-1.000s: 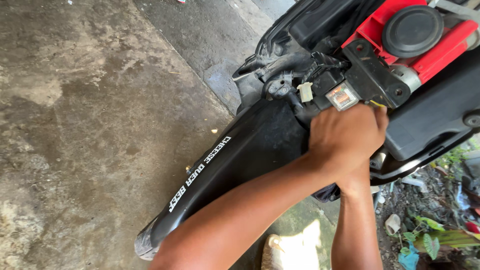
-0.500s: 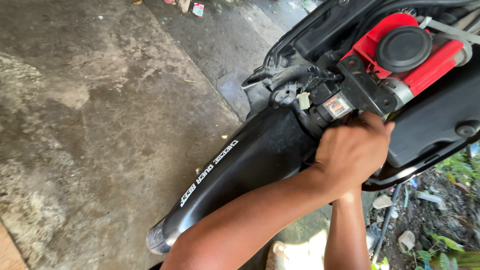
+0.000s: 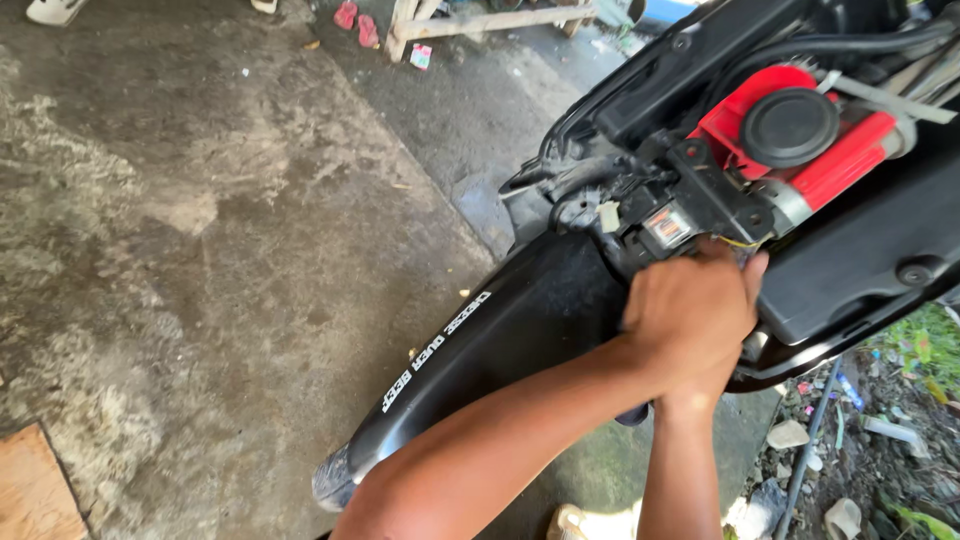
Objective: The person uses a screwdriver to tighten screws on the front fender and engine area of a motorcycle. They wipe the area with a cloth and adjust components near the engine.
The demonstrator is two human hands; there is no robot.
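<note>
Concrete floor lies under a motorcycle. Both hands press together just below its black connector, fingers hidden; grip unclear. Seemingly mid-unplugging; next calls for steady pulling.

My left hand sits on top of my right hand, just below the latch block. Rear fender runs down-left from the block; round cap is up-right of it. Wooden frame lies far behind, wood board far left.
</note>
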